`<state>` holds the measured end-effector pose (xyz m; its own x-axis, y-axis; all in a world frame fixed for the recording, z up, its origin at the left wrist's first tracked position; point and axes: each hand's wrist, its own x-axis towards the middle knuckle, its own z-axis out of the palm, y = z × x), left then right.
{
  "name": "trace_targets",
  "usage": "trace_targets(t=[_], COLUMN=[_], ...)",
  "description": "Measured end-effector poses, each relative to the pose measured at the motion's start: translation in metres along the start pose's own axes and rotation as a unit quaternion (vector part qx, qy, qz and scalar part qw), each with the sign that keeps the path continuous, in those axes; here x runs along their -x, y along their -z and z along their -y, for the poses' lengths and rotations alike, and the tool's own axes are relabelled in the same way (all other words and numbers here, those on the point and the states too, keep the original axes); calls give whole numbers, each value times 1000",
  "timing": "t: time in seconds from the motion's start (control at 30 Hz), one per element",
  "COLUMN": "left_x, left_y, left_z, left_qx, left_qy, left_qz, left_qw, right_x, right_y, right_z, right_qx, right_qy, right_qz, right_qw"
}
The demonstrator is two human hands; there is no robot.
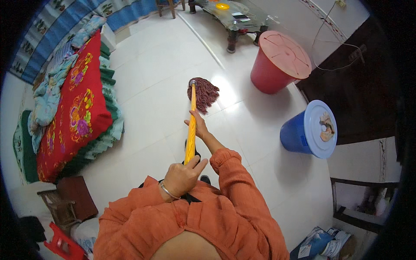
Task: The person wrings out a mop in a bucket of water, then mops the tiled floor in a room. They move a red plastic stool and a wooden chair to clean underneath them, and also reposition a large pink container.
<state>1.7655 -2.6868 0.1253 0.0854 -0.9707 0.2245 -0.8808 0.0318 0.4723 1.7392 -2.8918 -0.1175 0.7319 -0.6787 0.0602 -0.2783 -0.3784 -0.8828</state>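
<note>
A string mop with a yellow handle [190, 145] and a dark reddish-brown mop head [205, 93] reaches out in front of me. Its strands lie fanned to the right on the pale tiled floor [147, 86]. Near the handle's upper end, close to my body, my left hand [180, 177] is closed round it, a bangle on the wrist. Farther down the shaft my right hand [198, 125] grips it too, fingers wrapped about the yellow part. Both forearms wear orange sleeves. My shoes show partly beneath the hands.
A bed with a red flowered cover [86, 104] stands at left. On the right are a lidded red bin [271, 69] and a lidded blue bucket [297, 132] with a cloth on top. A glass-topped table [255, 19] stands at the far end, a red plastic stool [65, 245] at lower left.
</note>
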Motion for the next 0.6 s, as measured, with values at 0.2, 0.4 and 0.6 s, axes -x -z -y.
trace_targets(t=[0.2,0.4,0.6], left_x=[-90,-162,-228], left_y=[7,33,39], left_z=[65,133,167], left_qx=[32,31,32], left_qy=[-6,18,15], left_qz=[-24,-13,-5], left_qw=[999,999,999], right_x=[-101,-195,-262], right_y=[5,-6,13], right_z=[-42,-32,-54], right_qx=[65,87,65], right_qy=[38,28,33], right_qz=[-30,-42,-48], right_qw=[997,995,996])
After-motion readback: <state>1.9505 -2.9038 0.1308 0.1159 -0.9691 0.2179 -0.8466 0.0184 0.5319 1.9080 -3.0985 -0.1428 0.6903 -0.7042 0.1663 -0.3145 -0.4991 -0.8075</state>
